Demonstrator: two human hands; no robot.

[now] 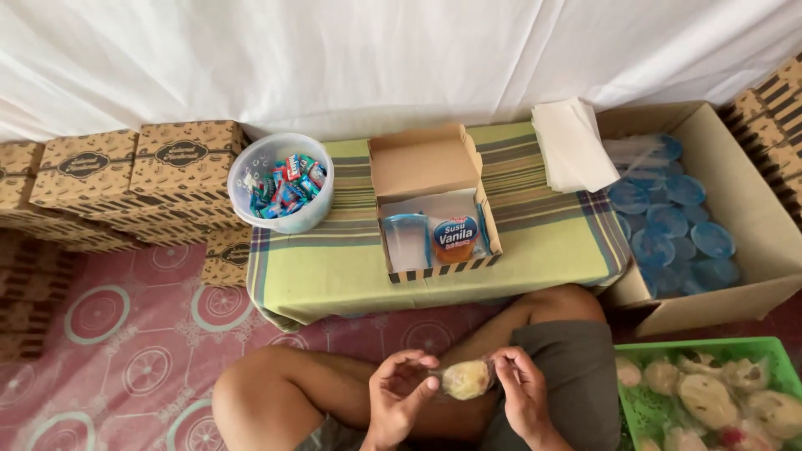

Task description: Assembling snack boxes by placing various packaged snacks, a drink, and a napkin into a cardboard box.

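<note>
Two hands meet low in the head view, above the crossed legs. Left hand (pixel 399 392) and right hand (pixel 520 386) each pinch an end of a small wrapped pastry (pixel 465 379), a pale yellow round in clear film; fingers of both are curled onto the wrap, thumbs on top. The pastry hangs between them, clear of the lap.

Ahead, on the low table with striped cloth (pixel 551 242), an open cardboard box (pixel 430 205) holds a sealed water cup (pixel 408 240) and an orange cup with a blue lid (pixel 456 238), side by side, filling most of the floor of the box. Left of it, a clear tub of wrapped sweets (pixel 281 182). Right: stack of white paper (pixel 572 146), then a big carton of blue-lidded cups (pixel 668 217). Green basket of wrapped pastries (pixel 710 397) at the right knee. Closed printed boxes (pixel 134 175) stacked at left.

Risks, as judged:
- Grip is on film only; a loose end could slip and drop the pastry on the floor mat.
- Soft filling, so a hard pinch would squash it.
- Little free room in the box; crowding may tip a cup.
</note>
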